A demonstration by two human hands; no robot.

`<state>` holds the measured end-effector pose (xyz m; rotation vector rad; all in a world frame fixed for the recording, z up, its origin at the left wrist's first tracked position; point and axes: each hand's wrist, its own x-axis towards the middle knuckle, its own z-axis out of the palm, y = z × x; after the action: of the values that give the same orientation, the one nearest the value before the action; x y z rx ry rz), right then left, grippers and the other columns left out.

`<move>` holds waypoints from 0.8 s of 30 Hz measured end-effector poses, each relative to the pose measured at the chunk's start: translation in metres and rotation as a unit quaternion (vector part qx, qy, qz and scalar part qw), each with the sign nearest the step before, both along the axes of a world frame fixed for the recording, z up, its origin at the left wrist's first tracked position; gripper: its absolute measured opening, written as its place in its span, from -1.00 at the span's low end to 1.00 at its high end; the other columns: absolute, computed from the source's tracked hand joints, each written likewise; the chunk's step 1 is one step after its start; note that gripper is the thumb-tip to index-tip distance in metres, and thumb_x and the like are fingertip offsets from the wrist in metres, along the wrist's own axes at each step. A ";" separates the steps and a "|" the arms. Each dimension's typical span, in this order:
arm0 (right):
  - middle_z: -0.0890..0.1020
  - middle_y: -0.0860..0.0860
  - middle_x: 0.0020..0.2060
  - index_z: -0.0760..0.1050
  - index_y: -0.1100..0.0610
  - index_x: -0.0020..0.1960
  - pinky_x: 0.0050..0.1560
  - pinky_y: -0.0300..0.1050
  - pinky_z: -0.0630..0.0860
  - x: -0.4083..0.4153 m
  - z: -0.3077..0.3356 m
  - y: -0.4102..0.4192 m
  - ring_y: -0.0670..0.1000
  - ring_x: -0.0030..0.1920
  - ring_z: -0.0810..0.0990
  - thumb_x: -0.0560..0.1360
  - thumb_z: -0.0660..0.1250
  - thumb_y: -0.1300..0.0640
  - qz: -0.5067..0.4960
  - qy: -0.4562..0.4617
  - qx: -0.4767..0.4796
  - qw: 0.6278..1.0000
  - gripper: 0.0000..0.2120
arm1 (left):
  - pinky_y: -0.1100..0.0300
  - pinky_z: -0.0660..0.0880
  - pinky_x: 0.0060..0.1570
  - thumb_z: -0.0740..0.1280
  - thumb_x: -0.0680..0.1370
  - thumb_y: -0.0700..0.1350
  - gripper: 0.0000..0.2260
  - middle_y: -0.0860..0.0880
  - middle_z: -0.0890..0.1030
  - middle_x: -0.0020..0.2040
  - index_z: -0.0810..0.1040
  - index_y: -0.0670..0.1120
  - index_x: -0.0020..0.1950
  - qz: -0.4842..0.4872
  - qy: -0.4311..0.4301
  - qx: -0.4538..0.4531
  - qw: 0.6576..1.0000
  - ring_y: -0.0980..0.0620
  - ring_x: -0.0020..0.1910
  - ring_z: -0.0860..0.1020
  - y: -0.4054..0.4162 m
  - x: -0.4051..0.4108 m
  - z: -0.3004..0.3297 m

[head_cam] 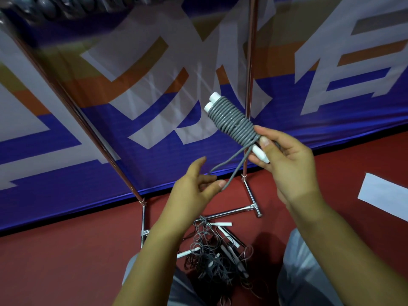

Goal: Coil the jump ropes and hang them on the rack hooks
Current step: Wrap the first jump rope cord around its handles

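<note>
Right grip (284, 155) clasping coiled jump rope (231, 120) (2 white handles), left grip (198, 184) pinching its loose end

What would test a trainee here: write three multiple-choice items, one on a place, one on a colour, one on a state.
1. Where does the tangled pile of ropes lie?
A. on the red floor by the rack's foot
B. on a hook
C. on a table

2. What colour is the cord of the wound jump rope?
A. red
B. grey
C. yellow

3. What does the left hand do?
A. hangs idle
B. pinches the rope's loose end
C. grips the rack pole

Key: 1 A, the pile sits on the floor; 2 B, grey coils round white handles; 3 B, thumb and fingers pinch the cord while the right hand holds the bundle.
</note>
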<state>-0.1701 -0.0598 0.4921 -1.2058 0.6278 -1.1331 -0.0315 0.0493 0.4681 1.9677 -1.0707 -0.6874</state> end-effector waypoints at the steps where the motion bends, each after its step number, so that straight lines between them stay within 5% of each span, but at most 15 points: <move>1: 0.68 -0.03 -0.09 0.60 0.02 0.00 -0.16 -0.24 0.59 0.000 0.001 0.002 -0.04 -0.05 0.68 0.56 0.23 0.32 0.006 -0.001 0.005 1.000 -0.74 | 0.48 0.36 0.01 0.40 0.48 0.08 -0.41 0.15 0.64 0.10 0.28 0.09 0.47 -0.001 -0.023 -0.002 1.000 0.25 0.08 0.56 0.000 -0.001 -0.001; 6: 0.70 -0.05 -0.17 0.61 0.02 -0.02 -0.19 -0.23 0.59 0.000 0.005 0.009 -0.05 -0.09 0.68 0.55 0.24 0.33 0.038 -0.011 0.021 0.999 -0.74 | 0.54 0.34 -0.21 0.44 0.47 0.01 -0.63 0.08 0.60 -0.08 0.52 0.00 0.25 0.051 -0.103 -0.056 0.992 0.19 -0.15 0.50 -0.007 -0.002 -0.006; 8: 0.70 -0.05 -0.17 0.61 0.04 -0.02 -0.20 -0.23 0.59 -0.001 0.008 0.010 -0.06 -0.10 0.68 0.54 0.24 0.32 0.056 -0.023 0.035 0.998 -0.75 | 0.43 0.38 -0.23 0.48 0.44 -0.08 -0.77 0.02 0.56 -0.20 0.53 -0.02 0.03 0.057 -0.042 -0.093 0.993 0.13 -0.25 0.47 -0.010 -0.004 -0.004; 10: 0.70 -0.04 -0.18 0.60 0.06 -0.01 -0.23 -0.25 0.58 -0.003 0.013 0.010 -0.07 -0.13 0.68 0.53 0.24 0.31 0.077 -0.043 0.055 0.995 -0.77 | 0.32 0.44 -0.18 0.47 0.43 -0.22 -0.84 0.01 0.52 -0.29 0.52 -0.06 -0.11 0.071 0.107 -0.136 0.982 0.11 -0.26 0.47 -0.012 -0.004 -0.005; 13: 0.70 -0.01 -0.17 0.60 0.08 -0.02 -0.26 -0.26 0.58 -0.003 0.018 0.011 -0.06 -0.14 0.68 0.44 0.28 0.24 0.111 -0.074 0.086 0.987 -0.82 | 0.29 0.43 -0.28 0.39 0.40 -0.31 -0.86 -0.02 0.53 -0.31 0.52 -0.09 -0.19 0.116 0.357 -0.207 0.903 0.08 -0.30 0.48 -0.014 -0.006 -0.005; 18: 0.71 0.02 -0.15 0.69 0.03 -0.13 -0.28 -0.27 0.58 0.002 0.017 0.016 -0.06 -0.17 0.68 0.38 0.30 0.21 0.140 -0.102 0.111 0.979 -0.79 | 0.37 0.45 -0.42 0.22 0.55 -0.32 -0.85 -0.07 0.69 -0.18 0.55 -0.12 -0.08 0.169 0.571 -0.268 0.757 0.13 -0.31 0.59 -0.020 -0.014 -0.002; 21: 0.71 0.02 -0.16 0.68 0.02 -0.13 -0.29 -0.27 0.57 0.000 0.020 0.016 -0.06 -0.20 0.68 0.39 0.29 0.21 0.139 -0.109 0.106 0.979 -0.78 | 0.20 0.52 -0.09 0.20 0.55 -0.25 -0.79 -0.13 0.66 0.09 0.55 -0.11 0.13 0.150 0.638 -0.290 0.697 0.04 -0.05 0.65 -0.015 -0.011 0.002; 24: 0.71 0.01 -0.19 0.70 0.00 -0.15 -0.31 -0.28 0.57 -0.003 0.021 0.015 -0.06 -0.24 0.68 0.39 0.28 0.21 0.141 -0.105 0.096 0.980 -0.76 | -0.02 0.28 0.25 0.26 0.48 -0.17 -0.64 -0.20 0.57 0.24 0.45 -0.05 0.29 0.126 0.678 -0.337 0.640 -0.05 0.18 0.59 -0.005 0.000 0.010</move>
<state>-0.1734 -0.0445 0.5129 -0.9592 0.3800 -0.9222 -0.0312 0.0443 0.4782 0.4971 0.0013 -1.0751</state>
